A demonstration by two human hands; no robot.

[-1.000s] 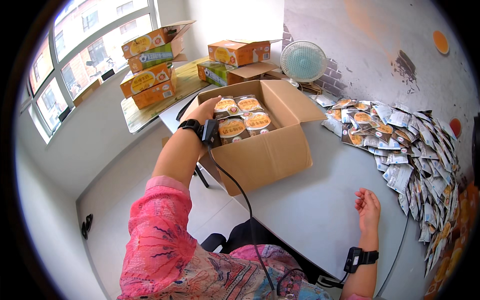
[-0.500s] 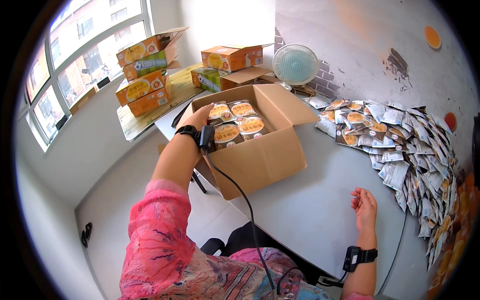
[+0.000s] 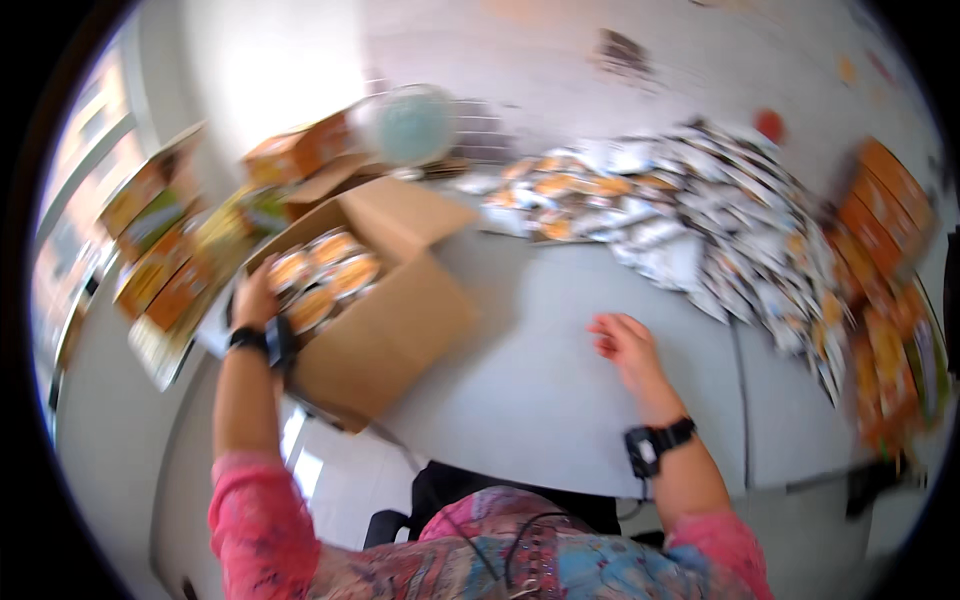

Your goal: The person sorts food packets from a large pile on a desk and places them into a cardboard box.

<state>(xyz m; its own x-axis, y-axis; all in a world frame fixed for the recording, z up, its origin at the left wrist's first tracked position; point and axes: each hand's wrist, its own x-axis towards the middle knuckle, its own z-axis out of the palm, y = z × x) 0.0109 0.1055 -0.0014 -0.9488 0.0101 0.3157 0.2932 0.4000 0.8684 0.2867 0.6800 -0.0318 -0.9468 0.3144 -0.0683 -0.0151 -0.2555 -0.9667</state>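
An open cardboard box (image 3: 395,330) stands at the left of the table, tilted in view, with several round-labelled orange and white packets (image 3: 330,270) laid inside. My left hand (image 3: 257,297) is closed over the box's left wall, beside the packets; its fingertips are partly hidden. Above the table, right of the box, my right hand (image 3: 628,345) hovers with loosely bent fingers, apart and holding nothing. Beyond it lies a large heap of flat white, brown and orange packets (image 3: 670,240). Motion blurs the picture.
Orange and green cartons (image 3: 160,260) are stacked at the far left near the window. A round fan (image 3: 413,125) stands behind the box. More orange cartons (image 3: 880,220) are piled at the right. A dark cable (image 3: 743,400) crosses the grey table (image 3: 520,400).
The view has swung to the right, so the box sits further left and the right-hand cartons show. My left hand stays at the box wall; my right hand has moved forward, towards the heap.
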